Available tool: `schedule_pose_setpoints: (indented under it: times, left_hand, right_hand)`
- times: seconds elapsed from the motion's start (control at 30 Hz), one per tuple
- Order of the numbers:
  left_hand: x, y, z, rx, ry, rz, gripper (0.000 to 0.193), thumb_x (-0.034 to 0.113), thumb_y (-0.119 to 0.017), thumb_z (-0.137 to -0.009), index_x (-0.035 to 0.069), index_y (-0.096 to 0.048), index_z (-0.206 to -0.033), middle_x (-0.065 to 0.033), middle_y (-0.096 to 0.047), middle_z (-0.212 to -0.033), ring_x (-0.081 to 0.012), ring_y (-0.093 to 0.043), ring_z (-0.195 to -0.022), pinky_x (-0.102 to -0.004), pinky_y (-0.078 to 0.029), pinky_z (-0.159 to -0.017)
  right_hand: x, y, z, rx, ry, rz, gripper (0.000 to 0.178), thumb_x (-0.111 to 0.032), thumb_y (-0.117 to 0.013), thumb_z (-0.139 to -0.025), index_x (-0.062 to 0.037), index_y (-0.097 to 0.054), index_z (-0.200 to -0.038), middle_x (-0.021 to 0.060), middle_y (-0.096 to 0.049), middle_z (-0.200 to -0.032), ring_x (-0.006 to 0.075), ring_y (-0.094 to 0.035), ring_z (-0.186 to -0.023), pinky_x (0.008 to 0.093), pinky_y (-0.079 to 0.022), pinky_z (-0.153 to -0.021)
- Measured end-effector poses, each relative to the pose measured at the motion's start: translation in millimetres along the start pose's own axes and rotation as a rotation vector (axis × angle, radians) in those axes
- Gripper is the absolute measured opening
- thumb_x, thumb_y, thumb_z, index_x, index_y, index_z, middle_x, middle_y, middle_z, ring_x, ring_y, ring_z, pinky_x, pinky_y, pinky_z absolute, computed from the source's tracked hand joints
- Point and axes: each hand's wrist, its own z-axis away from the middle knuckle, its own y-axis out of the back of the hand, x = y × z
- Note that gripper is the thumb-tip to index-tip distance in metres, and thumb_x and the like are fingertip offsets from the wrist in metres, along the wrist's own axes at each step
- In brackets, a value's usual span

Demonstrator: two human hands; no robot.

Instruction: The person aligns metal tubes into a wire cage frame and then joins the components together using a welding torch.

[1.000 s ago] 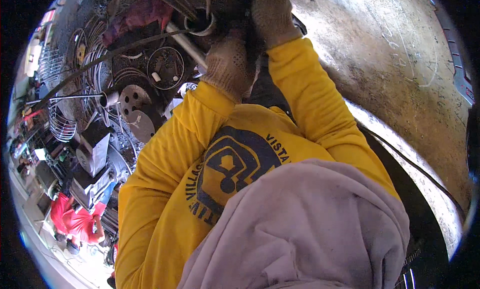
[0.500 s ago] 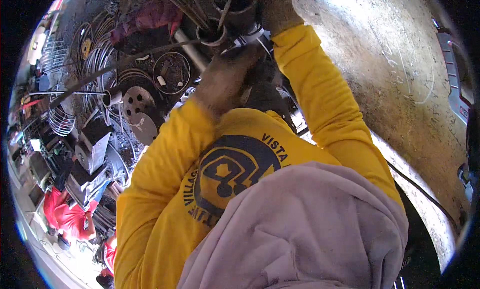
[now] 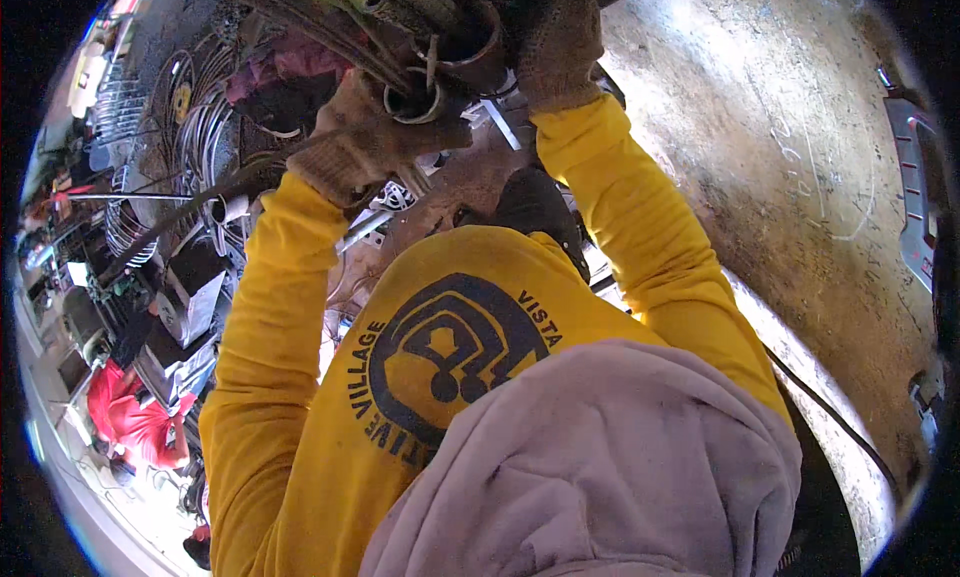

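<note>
Brown-gloved left hand (image 3: 350,142): beside small tube (image 3: 436,107); grip not discernible.
Right hand (image 3: 562,52): near wide tube (image 3: 490,67); grip hidden.

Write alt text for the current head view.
A gloved left hand is beside a narrow tube holding thin rods; the gloved right hand is near a wider tube holding pipes, its grip unclear. Thin coils lie at left, and a person in red is farther off.

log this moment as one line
left gloved hand: at long dark bar, beside small metal cylinder, grip unclear | right gloved hand: beside wider metal cylinder, grip hidden
</note>
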Motion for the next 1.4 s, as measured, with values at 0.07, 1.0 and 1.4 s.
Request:
schedule_pose_setpoints:
  times: [0.07, 1.0, 1.4]
  left_hand:
    - [14.0, 4.4, -3.2, -0.058, -0.042, -0.04, 0.053, 0.015, -0.084, -0.07, 0.007, -0.062, -0.117, -0.0073, -0.068, -0.112, -0.0225, -0.064, -0.1, -0.035, -0.05, -0.091]
    - [26.9, -7.0, -9.0, -0.033, -0.237, -0.422, 0.044, 0.013, -0.081, -0.071, 0.009, -0.064, -0.111, -0.0069, -0.069, -0.107, -0.0205, -0.065, -0.1, -0.0369, -0.053, -0.089]
    - [-18.3, -2.7, -9.7, -0.117, 0.061, 0.582, 0.034, 0.029, -0.047, -0.099, 0.005, -0.055, -0.122, -0.014, -0.062, -0.115, -0.0288, -0.061, -0.103, -0.0442, -0.054, -0.089]
  right_hand:
    - [-2.4, 3.7, 1.5, -0.002, 0.0, -0.045, 0.041, -0.034, -0.042, -0.104, -0.0001, -0.061, -0.117, 0.0117, -0.065, -0.109, 0.0231, -0.062, -0.098, 0.0352, -0.05, -0.089]
    - [17.8, 27.7, -48.5, -0.367, 0.636, 1.289, 0.038, -0.029, -0.043, -0.103, -0.002, -0.056, -0.125, 0.0105, -0.062, -0.119, 0.0193, -0.059, -0.104, 0.0342, -0.046, -0.093]
    - [-20.0, 4.0, 74.1, 0.059, 0.1, 1.01, 0.036, -0.017, -0.06, -0.093, 0.0023, -0.058, -0.123, 0.0119, -0.065, -0.111, 0.0155, -0.06, -0.1, 0.0274, -0.048, -0.09]
